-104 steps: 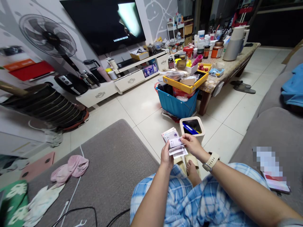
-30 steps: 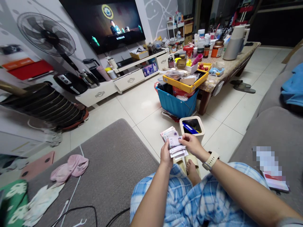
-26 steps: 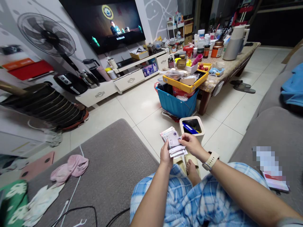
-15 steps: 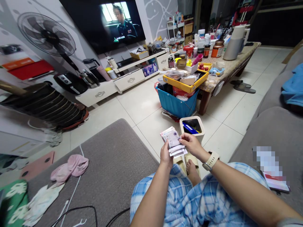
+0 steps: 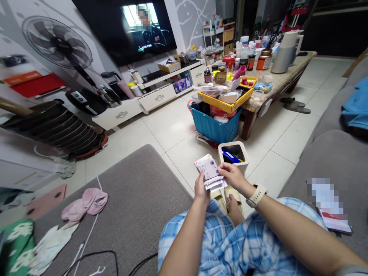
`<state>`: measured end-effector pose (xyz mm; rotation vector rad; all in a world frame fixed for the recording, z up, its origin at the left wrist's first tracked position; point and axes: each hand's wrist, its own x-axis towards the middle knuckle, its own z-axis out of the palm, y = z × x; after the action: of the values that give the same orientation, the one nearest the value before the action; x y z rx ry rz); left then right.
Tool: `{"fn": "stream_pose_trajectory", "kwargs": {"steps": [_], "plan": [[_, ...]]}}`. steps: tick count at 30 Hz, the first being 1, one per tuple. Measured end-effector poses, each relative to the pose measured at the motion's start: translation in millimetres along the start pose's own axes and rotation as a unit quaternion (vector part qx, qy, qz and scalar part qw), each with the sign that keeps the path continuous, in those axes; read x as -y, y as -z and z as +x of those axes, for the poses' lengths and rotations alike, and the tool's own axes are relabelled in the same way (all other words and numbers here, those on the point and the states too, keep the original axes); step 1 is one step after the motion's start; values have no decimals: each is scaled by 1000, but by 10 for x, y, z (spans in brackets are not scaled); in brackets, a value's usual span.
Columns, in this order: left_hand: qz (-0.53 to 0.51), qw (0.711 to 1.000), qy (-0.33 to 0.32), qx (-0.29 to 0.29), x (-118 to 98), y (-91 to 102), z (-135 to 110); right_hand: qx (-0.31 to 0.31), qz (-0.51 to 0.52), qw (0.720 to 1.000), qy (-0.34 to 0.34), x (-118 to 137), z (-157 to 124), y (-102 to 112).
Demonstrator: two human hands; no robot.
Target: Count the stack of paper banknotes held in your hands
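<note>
My left hand (image 5: pixel 202 188) grips a small wad of banknotes (image 5: pixel 209 168) from below, its thumb along the near side. The top notes are pale purple with dark print, and pinkish edges show at the far left. Some notes fan out at the near end of the wad. At the right edge, my right hand (image 5: pixel 233 176) is closed, thumb and forefinger pinching the top note. A beige watch (image 5: pixel 257 195) is on the right wrist. Just beyond the hands stands a beige bin (image 5: pixel 243 155) with a blue wrapper (image 5: pixel 230 156) inside.
A blue basket (image 5: pixel 214 124) with a yellow tray (image 5: pixel 224 102) on top stands beside a crowded coffee table (image 5: pixel 255 100). On the left, a grey couch section (image 5: pixel 138 184) carries a pink cloth (image 5: pixel 86 205) and cables. A phone (image 5: pixel 335 224) lies on the right seat.
The top note's exposed face has shifted slightly between my fingers, and its print looks different. My right fingertips have moved a little at its edge. My left hand stays in place.
</note>
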<state>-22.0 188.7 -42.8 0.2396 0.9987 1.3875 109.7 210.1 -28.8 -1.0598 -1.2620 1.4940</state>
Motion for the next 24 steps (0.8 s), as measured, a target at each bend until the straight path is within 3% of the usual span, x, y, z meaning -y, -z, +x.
{"fn": "stream_pose_trajectory", "kwargs": {"steps": [24], "plan": [[-7,1000,4,-11,-5,-1,6,27,9,999,17,92,-33,-19]]}}
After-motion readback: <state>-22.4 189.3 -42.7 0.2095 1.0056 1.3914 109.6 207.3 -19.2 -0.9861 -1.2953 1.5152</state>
